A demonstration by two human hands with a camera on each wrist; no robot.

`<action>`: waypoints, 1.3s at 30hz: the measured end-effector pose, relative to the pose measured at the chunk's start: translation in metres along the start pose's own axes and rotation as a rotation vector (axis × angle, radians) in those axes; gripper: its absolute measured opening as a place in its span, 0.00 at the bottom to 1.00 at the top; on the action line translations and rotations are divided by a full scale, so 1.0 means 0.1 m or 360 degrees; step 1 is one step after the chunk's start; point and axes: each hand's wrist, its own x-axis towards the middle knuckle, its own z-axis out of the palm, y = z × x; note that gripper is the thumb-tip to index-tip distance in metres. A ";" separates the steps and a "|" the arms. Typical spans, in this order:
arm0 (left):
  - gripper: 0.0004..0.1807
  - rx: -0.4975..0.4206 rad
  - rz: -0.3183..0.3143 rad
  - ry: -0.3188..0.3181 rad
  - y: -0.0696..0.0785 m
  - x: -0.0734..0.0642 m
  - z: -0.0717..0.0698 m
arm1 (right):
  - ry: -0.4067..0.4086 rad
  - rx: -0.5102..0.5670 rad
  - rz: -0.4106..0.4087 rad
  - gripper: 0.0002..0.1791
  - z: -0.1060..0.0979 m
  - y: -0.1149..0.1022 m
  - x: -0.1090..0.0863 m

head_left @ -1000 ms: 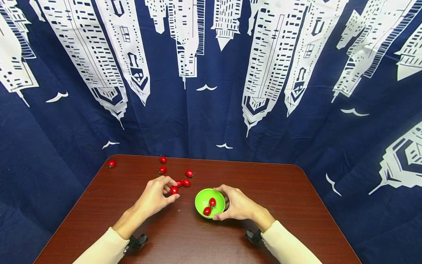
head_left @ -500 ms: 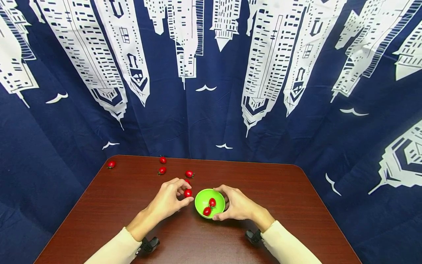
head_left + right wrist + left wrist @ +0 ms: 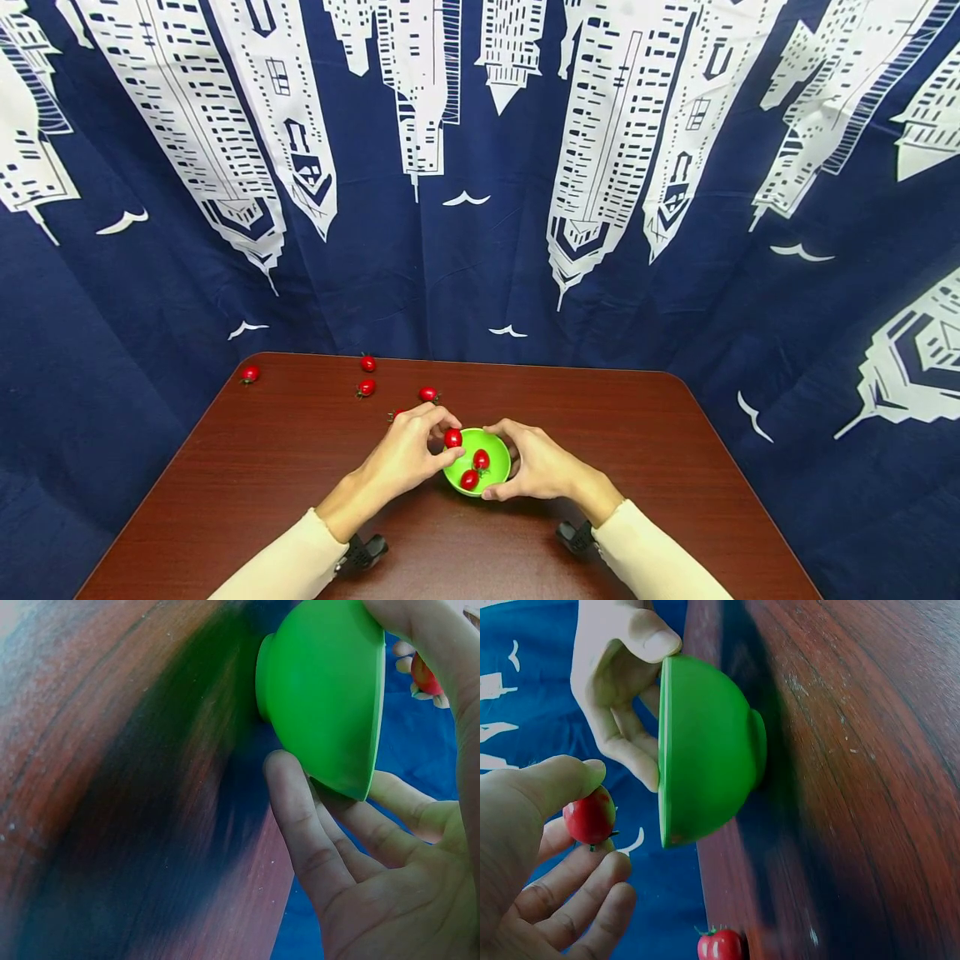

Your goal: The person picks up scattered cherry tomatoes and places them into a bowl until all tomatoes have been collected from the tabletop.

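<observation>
My left hand (image 3: pixel 405 448) pinches a red cherry tomato (image 3: pixel 453 438) between thumb and fingers, over the left rim of a bright green bowl (image 3: pixel 495 443). In the left wrist view that tomato (image 3: pixel 590 816) has its small green stem pointing down in the picture, apart from the bowl (image 3: pixel 709 750). Two more cherry tomatoes (image 3: pixel 481 459) lie inside the bowl. From the right side my right hand (image 3: pixel 551 468) holds the upright bowl, with the thumb at the near rim and fingers round the far side, as the right wrist view shows too.
Several loose cherry tomatoes lie towards the back left of the brown table (image 3: pixel 600 417), one (image 3: pixel 251 374) near its left corner and one (image 3: pixel 428 394) just beyond my left hand. Another (image 3: pixel 397 414) is partly hidden behind that hand. A blue cloth (image 3: pixel 465 275) with white buildings hangs behind.
My left hand has carried the pinched tomato rightwards from beside the loose tomatoes to the bowl's left rim. The right hand and the bowl have stayed in place.
</observation>
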 end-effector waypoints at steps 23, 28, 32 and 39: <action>0.37 0.0238 -0.0171 -0.0100 0.04 0.03 0.07 | -0.0004 0.0055 0.0018 0.51 0.00 -0.02 -0.01; 0.40 0.0272 -0.0201 -0.0106 0.01 0.02 0.04 | -0.0003 0.0073 0.0014 0.51 -0.01 -0.01 -0.01; 0.41 0.0282 -0.0219 -0.0103 -0.02 0.00 0.02 | 0.0002 0.0072 0.0015 0.51 -0.01 -0.01 -0.01; 0.42 0.0304 -0.0230 -0.0061 -0.08 -0.04 -0.06 | -0.0002 0.0072 0.0025 0.52 0.00 0.00 -0.01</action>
